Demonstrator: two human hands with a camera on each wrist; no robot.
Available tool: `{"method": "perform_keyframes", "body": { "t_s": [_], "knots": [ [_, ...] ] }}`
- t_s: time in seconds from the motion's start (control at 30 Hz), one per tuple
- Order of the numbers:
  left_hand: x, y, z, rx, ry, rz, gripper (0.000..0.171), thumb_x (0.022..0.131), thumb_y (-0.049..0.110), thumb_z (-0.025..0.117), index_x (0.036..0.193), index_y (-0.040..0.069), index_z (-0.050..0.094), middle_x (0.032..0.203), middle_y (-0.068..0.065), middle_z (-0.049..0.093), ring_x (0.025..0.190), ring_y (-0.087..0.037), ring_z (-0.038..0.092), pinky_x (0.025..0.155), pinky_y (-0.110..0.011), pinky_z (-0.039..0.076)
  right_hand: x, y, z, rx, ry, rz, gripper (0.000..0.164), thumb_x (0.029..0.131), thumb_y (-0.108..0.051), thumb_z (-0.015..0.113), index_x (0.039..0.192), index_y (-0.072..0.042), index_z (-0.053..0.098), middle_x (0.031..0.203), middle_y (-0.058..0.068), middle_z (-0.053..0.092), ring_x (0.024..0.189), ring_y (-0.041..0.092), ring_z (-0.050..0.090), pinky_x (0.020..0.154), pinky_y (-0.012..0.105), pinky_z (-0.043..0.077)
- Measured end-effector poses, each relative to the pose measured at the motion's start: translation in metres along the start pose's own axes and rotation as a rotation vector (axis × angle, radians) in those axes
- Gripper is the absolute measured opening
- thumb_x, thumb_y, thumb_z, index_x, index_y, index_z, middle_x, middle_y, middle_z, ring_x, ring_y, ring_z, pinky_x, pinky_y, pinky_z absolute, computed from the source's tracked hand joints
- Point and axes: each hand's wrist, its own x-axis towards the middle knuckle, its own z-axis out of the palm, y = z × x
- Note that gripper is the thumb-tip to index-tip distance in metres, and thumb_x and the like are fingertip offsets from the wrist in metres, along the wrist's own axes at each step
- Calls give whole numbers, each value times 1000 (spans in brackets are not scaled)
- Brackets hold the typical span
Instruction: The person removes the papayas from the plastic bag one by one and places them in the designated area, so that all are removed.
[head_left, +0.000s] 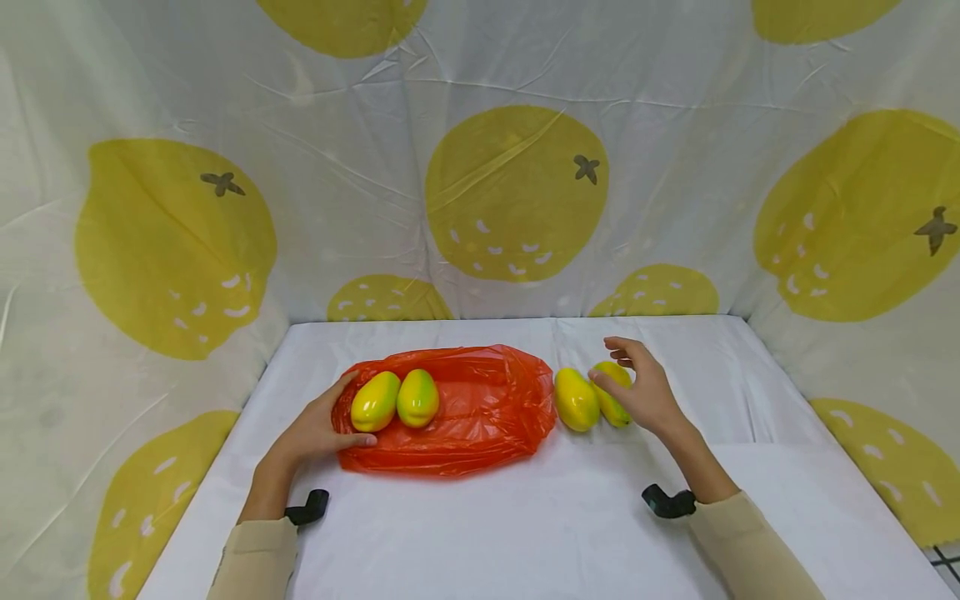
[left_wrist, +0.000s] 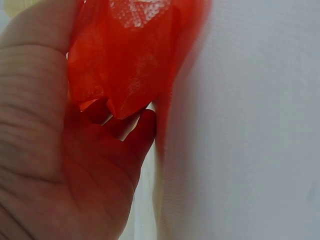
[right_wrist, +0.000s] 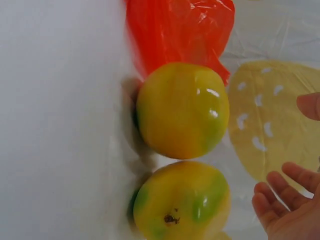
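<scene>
A red plastic bag (head_left: 480,408) lies on the white table, with two yellow-green mangoes (head_left: 417,398) side by side on its left part. My left hand (head_left: 318,425) holds the bag's left end, thumb along the near side and fingers round the far side; in the left wrist view, red film (left_wrist: 130,55) sits between thumb and fingers. Two more mangoes (head_left: 576,400) lie against each other just right of the bag. Over the outer one hovers my right hand (head_left: 641,387), fingers spread and loosely bent, holding nothing. In the right wrist view both mangoes (right_wrist: 182,112) appear apart from the fingers.
A white cloth (head_left: 480,533) covers the table. Behind and at both sides hang pale curtains (head_left: 675,192) printed with big yellow lemons. Each wrist carries a small black camera (head_left: 307,507).
</scene>
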Motion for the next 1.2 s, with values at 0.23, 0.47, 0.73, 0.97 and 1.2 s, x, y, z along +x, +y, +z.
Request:
{"method": "perform_keyframes", "body": {
  "t_s": [0.23,0.47,0.73,0.97,1.2],
  "knots": [
    [1,0,3,-11,14,15,124,72,57,88,166,25,14,165,-17,33,149,-45,34,114,-73,34,6,-16,9,40,-26,-11,65,94,-33,74,148,-8,47,148,14,52,130,36,51,114,57,44],
    [2,1,5,-26,7,-8,125,69,58,90,166,29,16,166,-13,33,150,-42,33,114,-71,36,11,-29,21,89,-52,-45,63,94,-31,75,146,-7,49,145,13,54,128,36,53,111,56,48],
    [-1,2,1,-15,6,1,125,71,57,89,166,26,14,166,-16,32,150,-44,32,113,-72,36,18,-44,38,157,-86,-62,60,93,-26,75,145,-10,50,143,9,55,126,30,54,110,56,48],
    [1,0,1,-22,7,-8,127,69,58,90,166,29,14,167,-14,31,151,-43,32,114,-72,34,23,-53,51,174,-117,-66,62,93,-34,76,145,-13,50,142,6,56,127,34,55,109,54,50],
    [1,-1,2,-27,5,-11,127,69,58,90,166,30,14,167,-14,31,151,-43,31,114,-72,35,24,-64,62,210,-147,-62,63,92,-37,76,145,-15,50,138,6,57,126,32,57,107,53,53]
  ]
}}
